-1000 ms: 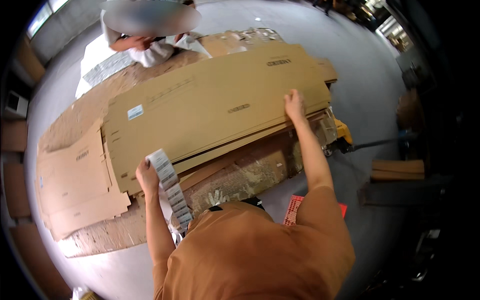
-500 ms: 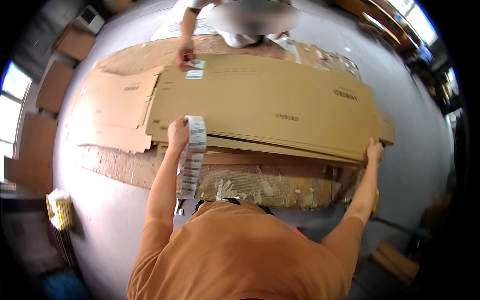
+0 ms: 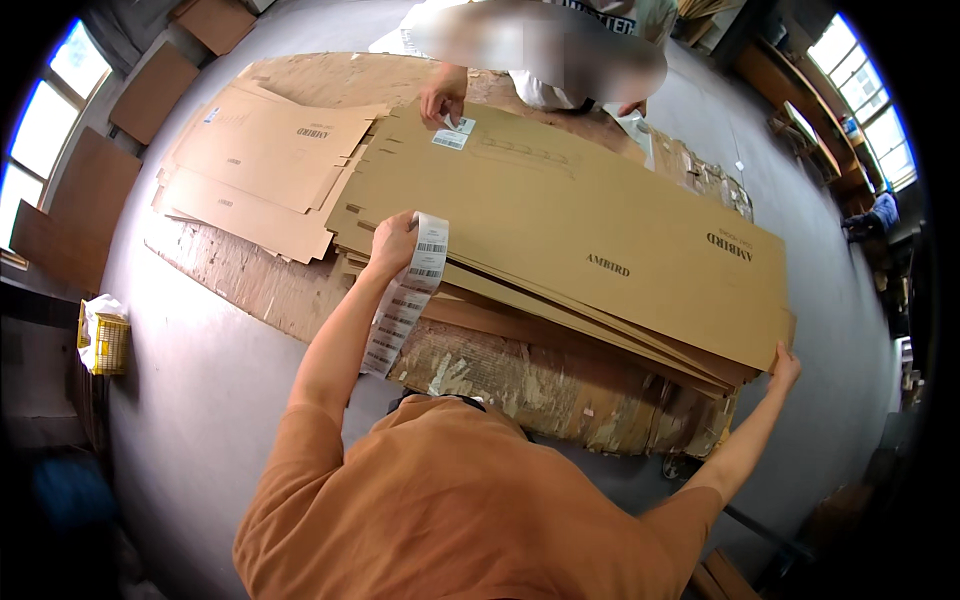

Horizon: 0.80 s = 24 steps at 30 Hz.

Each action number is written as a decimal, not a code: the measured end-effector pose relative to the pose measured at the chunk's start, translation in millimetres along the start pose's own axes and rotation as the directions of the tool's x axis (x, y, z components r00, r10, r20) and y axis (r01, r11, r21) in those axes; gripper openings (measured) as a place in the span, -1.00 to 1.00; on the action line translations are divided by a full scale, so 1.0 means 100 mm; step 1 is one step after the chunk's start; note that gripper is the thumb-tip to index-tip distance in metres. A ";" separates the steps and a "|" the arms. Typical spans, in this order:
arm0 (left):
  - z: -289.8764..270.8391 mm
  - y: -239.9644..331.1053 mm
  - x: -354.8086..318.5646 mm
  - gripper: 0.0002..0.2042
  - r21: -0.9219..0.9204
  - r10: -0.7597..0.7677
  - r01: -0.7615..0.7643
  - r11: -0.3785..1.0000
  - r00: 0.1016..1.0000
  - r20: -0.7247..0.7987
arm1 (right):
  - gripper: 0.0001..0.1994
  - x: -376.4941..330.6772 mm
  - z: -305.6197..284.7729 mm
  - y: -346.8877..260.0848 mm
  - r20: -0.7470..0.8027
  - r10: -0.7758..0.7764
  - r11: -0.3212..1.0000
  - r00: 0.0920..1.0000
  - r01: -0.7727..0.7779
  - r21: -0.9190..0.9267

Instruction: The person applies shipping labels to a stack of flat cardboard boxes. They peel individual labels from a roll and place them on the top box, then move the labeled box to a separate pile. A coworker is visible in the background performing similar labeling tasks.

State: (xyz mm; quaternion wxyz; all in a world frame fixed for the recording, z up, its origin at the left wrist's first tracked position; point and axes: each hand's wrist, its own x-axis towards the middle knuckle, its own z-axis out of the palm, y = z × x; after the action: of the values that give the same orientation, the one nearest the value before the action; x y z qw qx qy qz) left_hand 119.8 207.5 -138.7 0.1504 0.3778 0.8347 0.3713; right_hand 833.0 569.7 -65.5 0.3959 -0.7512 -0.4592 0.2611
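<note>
A stack of flat brown cardboard sheets [image 3: 560, 220] with slotted edges lies across a worn wooden platform. My left hand [image 3: 395, 243] is closed on a long strip of white printed labels [image 3: 405, 300], which hangs down past the stack's near edge. At the stack's near right corner, my right hand [image 3: 785, 367] grips the edge of the top cardboard sheet. Across from me, a co-worker's hand [image 3: 445, 98] is at a white label [image 3: 454, 133] on the far left part of the top sheet.
A second stack of flat cardboard [image 3: 270, 160] lies to the left on the platform [image 3: 250, 285]. A yellow basket [image 3: 104, 340] with a white bag stands on the floor at far left. Brown boards [image 3: 85, 205] lean along the left wall. The co-worker stands at the far side.
The view has turned, so the stack now slants down to the right. The co-worker's hand remains at the label. Both my hands keep their holds.
</note>
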 end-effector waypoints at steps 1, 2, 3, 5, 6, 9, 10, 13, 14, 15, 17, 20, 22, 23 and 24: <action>-0.02 -0.03 -0.01 -0.74 -0.027 0.012 -0.012 1.000 1.000 0.009 | -0.61 0.02 -0.04 -0.10 0.056 -0.011 0.999 0.998 0.008 0.054; -0.03 -0.02 -0.04 -0.77 -0.239 -0.057 0.089 0.967 0.989 0.136 | -0.63 0.03 -0.15 -0.18 0.100 -0.022 0.994 0.995 0.011 0.107; -0.07 0.05 -0.12 -0.80 -0.425 -0.092 0.208 0.881 0.956 0.277 | -0.66 0.03 -0.25 -0.26 0.141 -0.033 0.987 0.990 0.011 0.158; -0.15 0.26 -0.32 -0.88 -0.631 -0.126 0.483 0.607 0.842 0.524 | -0.71 0.02 -0.43 -0.45 0.101 -0.048 0.996 0.994 0.040 0.081; -0.12 0.22 -0.42 -0.81 -0.674 -0.038 0.604 0.426 0.756 0.653 | -0.70 0.02 -0.51 -0.59 0.131 -0.049 0.998 0.990 0.043 0.048; 0.05 0.36 -0.59 -0.65 -0.725 0.222 0.684 0.077 0.698 0.681 | -0.66 -0.16 -0.60 -1.03 0.103 -0.110 0.994 0.988 0.109 0.019; 0.09 0.40 -0.57 -0.64 -0.719 0.200 0.694 0.044 0.699 0.687 | -0.66 -0.22 -0.64 -1.15 0.090 -0.135 0.990 0.987 0.131 0.047; 0.23 0.40 -0.47 -0.61 -0.714 0.131 0.700 0.036 0.705 0.697 | -0.70 -0.34 -0.86 -1.41 0.089 -0.198 0.966 0.976 0.179 0.188; 0.27 0.37 -0.44 -0.60 -0.700 0.118 0.711 0.061 0.692 0.713 | -0.72 -0.37 -0.93 -1.47 0.101 -0.221 0.950 0.970 0.191 0.245; 0.25 0.39 -0.41 -0.60 -0.685 0.102 0.723 0.085 0.678 0.728 | -0.74 -0.38 -1.03 -1.53 0.149 -0.226 0.955 0.963 0.189 0.228; 0.29 0.42 -0.37 -0.76 -0.729 -0.016 0.682 0.052 0.731 0.682 | -0.78 -0.45 -1.17 -1.61 0.259 -0.241 0.961 0.936 0.193 0.196; 0.19 0.48 -0.28 -0.84 -0.885 -0.176 0.446 0.134 0.890 0.421 | -0.76 -0.55 -1.28 -1.43 0.394 -0.238 0.968 0.888 0.184 0.170; -0.26 0.54 -0.19 -0.84 -0.917 -0.216 0.334 0.219 0.933 0.289 | -0.74 -0.60 -1.28 -0.99 0.440 -0.113 0.987 0.891 0.050 0.151; -0.56 0.56 -0.21 -0.84 -0.924 -0.268 0.263 0.277 0.945 0.188 | -0.70 -0.95 -0.81 -1.05 0.586 -0.094 0.992 0.805 0.026 0.123; -0.85 0.44 -0.17 -0.82 -0.863 -0.254 0.192 0.467 0.964 0.077 | -0.72 -1.32 -0.53 -1.02 0.612 -0.073 0.989 0.788 -0.021 0.146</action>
State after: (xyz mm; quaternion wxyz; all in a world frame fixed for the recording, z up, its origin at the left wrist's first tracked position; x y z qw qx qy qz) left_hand 108.9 171.8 -49.2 0.3398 0.1281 0.5828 0.7270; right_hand 765.4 459.1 52.6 0.2819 -0.5880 -0.5530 0.5185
